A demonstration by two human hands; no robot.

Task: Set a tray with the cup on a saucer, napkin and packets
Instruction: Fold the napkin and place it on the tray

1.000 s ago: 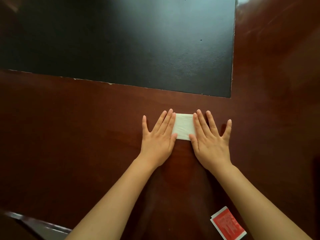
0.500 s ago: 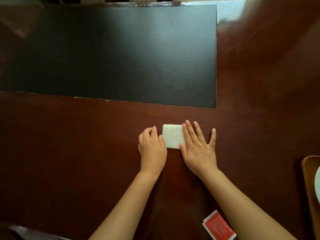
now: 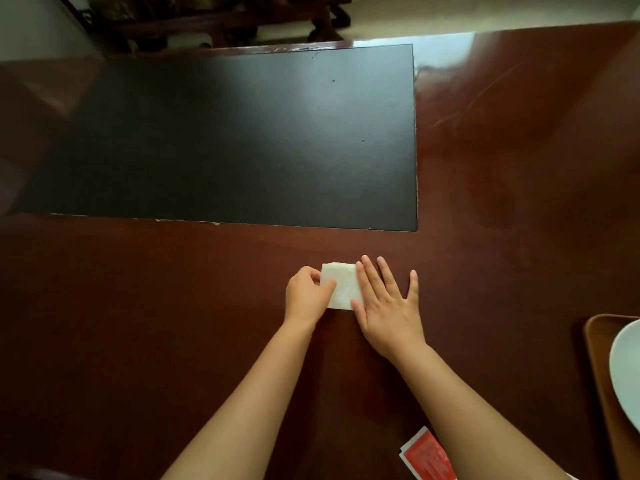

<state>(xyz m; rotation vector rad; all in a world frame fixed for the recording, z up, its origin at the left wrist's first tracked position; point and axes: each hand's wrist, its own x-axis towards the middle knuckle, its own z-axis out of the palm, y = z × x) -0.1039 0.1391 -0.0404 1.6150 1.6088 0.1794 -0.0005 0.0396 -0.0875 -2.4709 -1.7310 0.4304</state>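
Right hand (image 3: 388, 306) spread flat to pin the folded napkin (image 3: 341, 287) on the dark wooden surface (image 3: 173, 306), left hand (image 3: 308, 296) pinched shut on its left edge, presumably for another fold; tray (image 3: 602, 375) and red packet (image 3: 427, 457) waiting apart.

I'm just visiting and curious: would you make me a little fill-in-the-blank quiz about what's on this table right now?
1. Both hands rest on a folded white ____ lying on the dark wooden table.
2. The right hand lies ____ on it, fingers spread, while the left hand pinches its edge.
3. The packet near the right forearm is ____ in colour.
4. The brown tray sits at the ____ edge of the view.

Missing words: napkin; flat; red; right
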